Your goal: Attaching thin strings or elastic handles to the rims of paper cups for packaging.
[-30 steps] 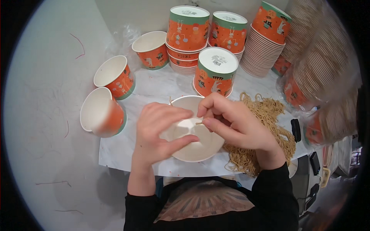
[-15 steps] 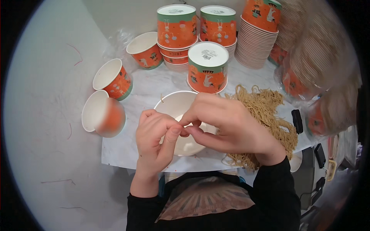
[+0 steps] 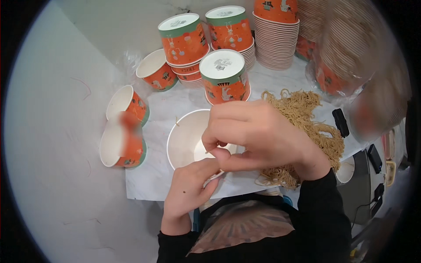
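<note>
An open paper bucket (image 3: 180, 139), white inside, stands in front of me. A short tan cord end pokes out at its far left rim. My left hand (image 3: 189, 186) is closed on the bucket's near rim, thumb on the near side; some fingertips are hidden behind my other hand. Over the bucket's right side, my right hand (image 3: 254, 136) makes a pinch, with a small bit of tan cord (image 3: 207, 152) showing at the fingertips. Beside my right wrist lies a tangled pile of tan cord (image 3: 302, 114).
Orange paper buckets stand upside down at the back, one (image 3: 223, 65) just beyond the open bucket. Others lie tipped at the left (image 3: 125, 147). A tall bucket stack (image 3: 275, 44) and plastic-bagged stacks (image 3: 346, 52) stand back right. A black object (image 3: 340, 122) lies beside the cord.
My hands have come apart from their joint pinch above the bucket. The left has dropped to the near rim; the right stays pinched over the bucket. The whole view has shifted slightly.
</note>
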Available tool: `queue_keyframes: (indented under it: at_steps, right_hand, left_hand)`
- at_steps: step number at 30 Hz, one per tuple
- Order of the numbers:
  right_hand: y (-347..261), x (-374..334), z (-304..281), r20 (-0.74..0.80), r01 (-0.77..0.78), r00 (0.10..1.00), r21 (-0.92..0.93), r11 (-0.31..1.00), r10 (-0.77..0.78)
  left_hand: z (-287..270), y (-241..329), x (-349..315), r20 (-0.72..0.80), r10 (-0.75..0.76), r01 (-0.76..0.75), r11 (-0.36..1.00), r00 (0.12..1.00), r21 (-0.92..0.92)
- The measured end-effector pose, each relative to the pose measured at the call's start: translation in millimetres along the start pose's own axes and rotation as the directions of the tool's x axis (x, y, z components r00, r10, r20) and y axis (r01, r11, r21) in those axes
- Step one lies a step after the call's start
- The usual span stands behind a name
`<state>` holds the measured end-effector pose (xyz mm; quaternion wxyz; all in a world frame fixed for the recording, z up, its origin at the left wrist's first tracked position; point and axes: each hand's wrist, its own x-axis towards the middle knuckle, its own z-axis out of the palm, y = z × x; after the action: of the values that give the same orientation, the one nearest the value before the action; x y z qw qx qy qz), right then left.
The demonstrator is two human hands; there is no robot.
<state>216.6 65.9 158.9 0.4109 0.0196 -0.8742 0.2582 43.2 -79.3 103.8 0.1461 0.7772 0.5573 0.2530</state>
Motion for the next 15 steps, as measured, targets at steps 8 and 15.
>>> queue_keyframes:
  at_steps: [8, 15]
  right_hand:
    - [18.6, 0.0, 18.5, 0.238, -0.024, 0.970, -0.113, 0.993, 0.051]
    - [32.6, -2.2, 35.2, 0.157, 0.007, 0.987, -0.249, 0.969, 0.033]
  left_hand:
    - [22.4, -2.2, 2.3, -0.397, -0.440, 0.075, 0.740, 0.806, -0.668]
    - [39.1, -3.0, 2.2, -0.432, -0.462, -0.064, 0.622, 0.774, -0.780]
